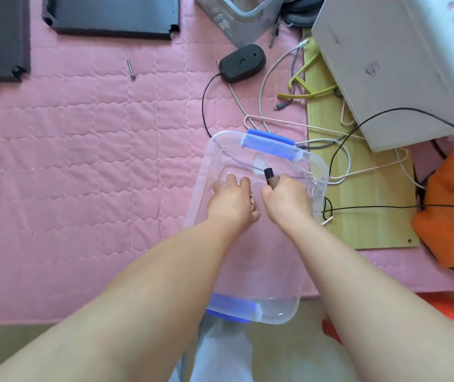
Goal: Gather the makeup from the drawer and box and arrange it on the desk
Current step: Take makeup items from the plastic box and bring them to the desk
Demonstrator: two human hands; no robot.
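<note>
hands in clear box [312,164], right hand [286,198] gripping makeup stick [270,176]

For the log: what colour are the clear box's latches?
Blue latches, clearest in the head view.

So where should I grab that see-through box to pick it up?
Grab the clear box by its two blue handles: the far one and the near one. They sit on its short ends, so come from both ends, one hand each. First, empty your hands; the right hand holds a dark tube.
</note>
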